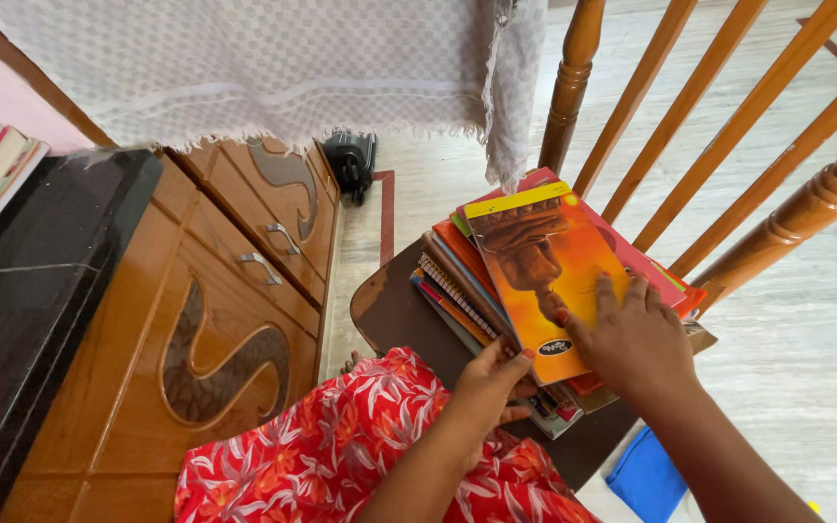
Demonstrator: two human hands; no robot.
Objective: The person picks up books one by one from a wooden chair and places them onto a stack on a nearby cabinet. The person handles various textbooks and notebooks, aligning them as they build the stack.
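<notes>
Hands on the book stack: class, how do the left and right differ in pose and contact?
The right hand lies flat, fingers spread, on the orange book topping the stack; the left hand curls at the stack's near edge, lower down, thumb up. Both touch the same stack.

orange book (544,276): glossy paper cover | cabinet (215,320): polished wood, metal handles | chair rails (690,107): varnished wood | hanging cloth (273,68): woven, rough
</notes>
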